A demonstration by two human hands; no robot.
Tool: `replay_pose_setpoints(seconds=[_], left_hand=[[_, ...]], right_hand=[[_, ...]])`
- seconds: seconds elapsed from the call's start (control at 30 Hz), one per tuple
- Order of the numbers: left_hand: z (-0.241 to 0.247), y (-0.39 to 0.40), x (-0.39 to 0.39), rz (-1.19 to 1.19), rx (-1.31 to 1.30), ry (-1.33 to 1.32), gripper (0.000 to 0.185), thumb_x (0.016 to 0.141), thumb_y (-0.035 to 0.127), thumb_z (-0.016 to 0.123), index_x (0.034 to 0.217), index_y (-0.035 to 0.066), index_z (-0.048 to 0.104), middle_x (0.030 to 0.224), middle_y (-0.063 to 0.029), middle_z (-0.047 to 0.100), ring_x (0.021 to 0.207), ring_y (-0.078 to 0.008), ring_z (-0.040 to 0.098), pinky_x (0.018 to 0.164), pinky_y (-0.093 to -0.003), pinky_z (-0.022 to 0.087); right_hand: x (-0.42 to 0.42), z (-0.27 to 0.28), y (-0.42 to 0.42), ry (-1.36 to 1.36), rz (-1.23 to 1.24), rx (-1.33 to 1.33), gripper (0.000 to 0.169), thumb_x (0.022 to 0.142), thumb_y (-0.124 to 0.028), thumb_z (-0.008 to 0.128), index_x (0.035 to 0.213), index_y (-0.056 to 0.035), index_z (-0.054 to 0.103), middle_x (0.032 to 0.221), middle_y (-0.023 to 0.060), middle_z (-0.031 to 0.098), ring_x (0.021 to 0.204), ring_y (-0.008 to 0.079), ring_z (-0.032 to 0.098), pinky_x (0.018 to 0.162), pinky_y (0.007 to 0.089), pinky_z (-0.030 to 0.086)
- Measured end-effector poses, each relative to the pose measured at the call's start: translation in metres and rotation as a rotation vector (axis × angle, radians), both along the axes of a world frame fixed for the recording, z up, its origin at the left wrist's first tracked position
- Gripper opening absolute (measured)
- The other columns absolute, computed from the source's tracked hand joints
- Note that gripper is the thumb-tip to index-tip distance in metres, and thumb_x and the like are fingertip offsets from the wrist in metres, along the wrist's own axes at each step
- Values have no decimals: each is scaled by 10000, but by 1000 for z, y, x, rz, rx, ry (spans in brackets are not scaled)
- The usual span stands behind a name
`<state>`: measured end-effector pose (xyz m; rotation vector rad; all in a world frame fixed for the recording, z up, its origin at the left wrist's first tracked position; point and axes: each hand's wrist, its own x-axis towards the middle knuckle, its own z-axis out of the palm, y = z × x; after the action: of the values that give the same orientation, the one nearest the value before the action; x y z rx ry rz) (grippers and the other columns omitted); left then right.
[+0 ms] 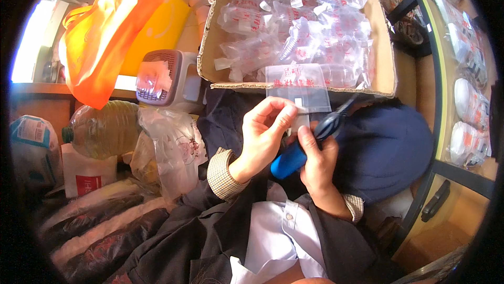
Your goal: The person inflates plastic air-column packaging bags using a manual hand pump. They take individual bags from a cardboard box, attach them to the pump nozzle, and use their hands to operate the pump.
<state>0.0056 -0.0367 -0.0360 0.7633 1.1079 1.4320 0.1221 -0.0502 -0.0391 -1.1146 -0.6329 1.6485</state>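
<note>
My left hand (265, 130) pinches a thin edge at the lower end of a flat clear plastic bag (299, 95) with red print. The bag's upper part overlaps the front edge of an open cardboard box (244, 85). In my right hand (321, 158) is a blue-handled tool (289, 164) with dark loops and a narrow end pointing away from me; its exact kind is hard to tell. A small whitish strip (302, 121) shows between my hands, partly hidden by fingers. Several clear plastic packets (271, 43) with red print fill the box.
To the left are an orange bag (106, 35), a grey plastic stool (185, 79), a large liquid-filled bottle (104, 128) and a clear plastic bag (173, 146). Shelving (429, 67) with wrapped white goods (468, 100) stands at the right. Dark blue fabric (386, 150) lies beside my right hand.
</note>
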Motion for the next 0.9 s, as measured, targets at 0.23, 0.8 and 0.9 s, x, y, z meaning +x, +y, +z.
replay_pose_setpoints(seconds=[0.23, 0.8, 0.9], left_hand=[[11, 15, -11, 207, 212, 251, 66, 914, 48, 579, 950, -5, 598, 847, 10, 613, 715, -13, 495, 630, -149, 384], [8, 14, -27, 138, 641, 743, 267, 651, -150, 590, 816, 44, 670, 735, -64, 578, 619, -174, 538, 550, -275, 446], [0, 3, -23, 19, 537, 269, 90, 820, 12, 594, 909, 31, 599, 888, -88, 573, 685, -142, 536, 590, -266, 469]], right_hand=[[3, 1, -11, 156, 513, 79, 429, 956, -428, 471, 955, -2, 525, 848, 48, 566, 746, 108, 553, 678, 231, 455], [4, -6, -12, 223, 472, -1, 430, 962, -428, 445, 899, -12, 531, 816, 51, 572, 683, 114, 567, 629, 226, 462], [4, -3, -9, 246, 430, 73, 384, 965, -386, 469, 922, -9, 530, 833, 51, 575, 723, 112, 567, 668, 226, 462]])
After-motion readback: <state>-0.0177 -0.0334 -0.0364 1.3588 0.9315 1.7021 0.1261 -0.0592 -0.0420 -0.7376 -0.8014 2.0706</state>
